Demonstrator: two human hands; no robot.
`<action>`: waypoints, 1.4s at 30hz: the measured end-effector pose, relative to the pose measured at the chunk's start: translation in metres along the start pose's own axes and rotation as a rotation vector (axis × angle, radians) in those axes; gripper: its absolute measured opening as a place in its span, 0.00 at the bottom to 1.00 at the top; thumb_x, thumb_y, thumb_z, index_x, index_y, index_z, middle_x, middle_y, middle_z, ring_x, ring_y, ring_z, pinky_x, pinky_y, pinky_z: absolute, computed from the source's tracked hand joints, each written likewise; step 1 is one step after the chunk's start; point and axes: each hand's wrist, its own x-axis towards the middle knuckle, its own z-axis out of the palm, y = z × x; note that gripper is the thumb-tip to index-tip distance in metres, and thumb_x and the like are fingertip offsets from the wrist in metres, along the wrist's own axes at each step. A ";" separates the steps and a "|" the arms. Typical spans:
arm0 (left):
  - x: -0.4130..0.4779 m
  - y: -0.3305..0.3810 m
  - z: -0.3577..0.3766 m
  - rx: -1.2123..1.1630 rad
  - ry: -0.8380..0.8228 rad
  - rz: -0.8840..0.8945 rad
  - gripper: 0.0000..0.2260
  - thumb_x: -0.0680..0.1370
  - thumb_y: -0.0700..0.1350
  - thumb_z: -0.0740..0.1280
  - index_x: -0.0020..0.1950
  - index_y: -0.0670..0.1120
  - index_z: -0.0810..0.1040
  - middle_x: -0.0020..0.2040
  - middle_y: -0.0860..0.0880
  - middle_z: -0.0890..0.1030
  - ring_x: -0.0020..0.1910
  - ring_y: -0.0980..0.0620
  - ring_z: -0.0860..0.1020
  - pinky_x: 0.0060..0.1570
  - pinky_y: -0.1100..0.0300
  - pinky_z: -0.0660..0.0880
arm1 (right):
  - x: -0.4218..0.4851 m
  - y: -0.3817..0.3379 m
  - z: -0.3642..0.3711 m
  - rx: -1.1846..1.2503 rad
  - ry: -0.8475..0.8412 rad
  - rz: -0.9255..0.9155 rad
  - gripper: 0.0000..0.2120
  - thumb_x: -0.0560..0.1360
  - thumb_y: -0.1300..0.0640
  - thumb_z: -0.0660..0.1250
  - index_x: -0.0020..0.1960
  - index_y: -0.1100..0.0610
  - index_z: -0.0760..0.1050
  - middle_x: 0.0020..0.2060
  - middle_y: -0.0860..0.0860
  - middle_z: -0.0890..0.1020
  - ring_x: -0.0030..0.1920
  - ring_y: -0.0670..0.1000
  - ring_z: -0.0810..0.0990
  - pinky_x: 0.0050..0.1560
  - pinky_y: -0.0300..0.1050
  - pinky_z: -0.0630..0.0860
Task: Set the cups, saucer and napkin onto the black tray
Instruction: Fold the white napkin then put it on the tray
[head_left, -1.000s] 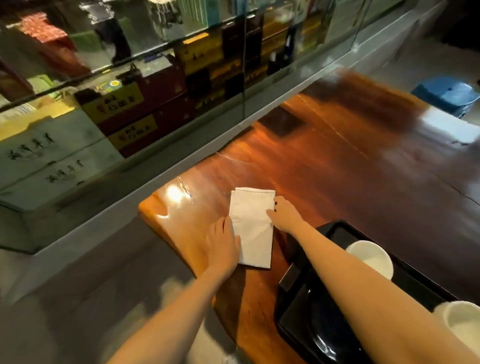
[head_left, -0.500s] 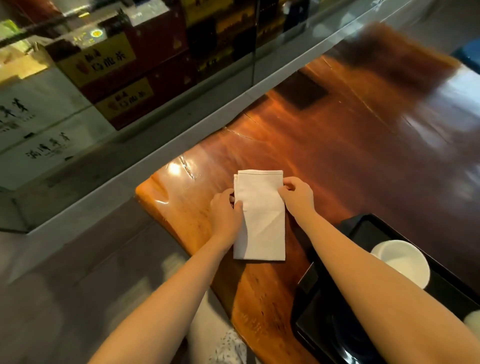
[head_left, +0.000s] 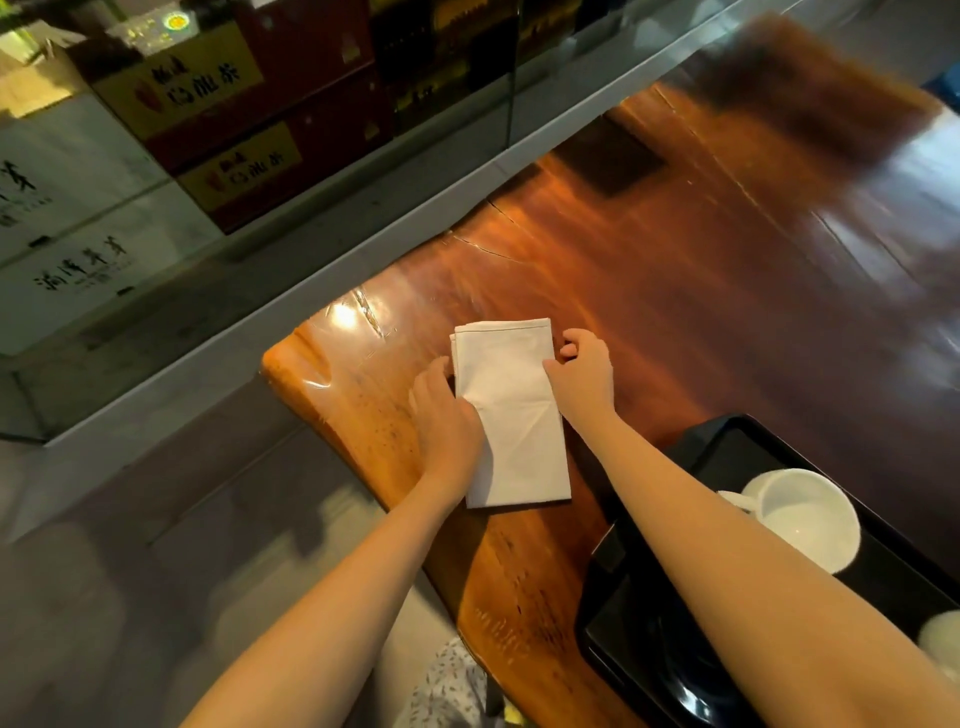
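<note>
Glossy wooden table (head_left: 675, 322); folded white napkin (head_left: 511, 410) left of black tray (head_left: 727, 447), off it. Left hand (head_left: 444, 421) and right hand (head_left: 584, 379) pinch napkin's side edges. White cup (head_left: 808, 519) inside tray.

The table (head_left: 675, 291) is glossy varnished wood (light glares off it); the napkin (head_left: 511, 415) is matt white cloth, the tray (head_left: 649, 639) shiny black, the cup (head_left: 802, 514) smooth glazed white.
</note>
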 end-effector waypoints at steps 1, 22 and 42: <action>-0.005 -0.004 -0.001 0.101 -0.005 0.115 0.14 0.79 0.47 0.60 0.65 0.50 0.68 0.64 0.48 0.72 0.62 0.51 0.69 0.62 0.59 0.66 | -0.005 -0.001 -0.003 -0.104 0.015 -0.107 0.18 0.76 0.55 0.65 0.65 0.56 0.69 0.62 0.55 0.75 0.58 0.53 0.75 0.54 0.41 0.75; -0.004 -0.013 -0.043 1.167 -0.770 0.760 0.46 0.69 0.71 0.57 0.76 0.49 0.40 0.76 0.43 0.36 0.75 0.41 0.37 0.72 0.40 0.42 | -0.057 -0.014 -0.037 -1.040 -0.619 -0.788 0.18 0.76 0.51 0.57 0.58 0.62 0.74 0.58 0.61 0.77 0.57 0.60 0.77 0.54 0.50 0.73; 0.045 0.027 0.001 -0.018 -0.199 0.099 0.19 0.77 0.53 0.62 0.66 0.52 0.62 0.57 0.54 0.72 0.53 0.54 0.73 0.44 0.69 0.70 | -0.011 0.004 -0.018 -0.187 -0.148 -0.097 0.09 0.77 0.53 0.60 0.52 0.59 0.71 0.44 0.54 0.79 0.42 0.54 0.76 0.38 0.45 0.70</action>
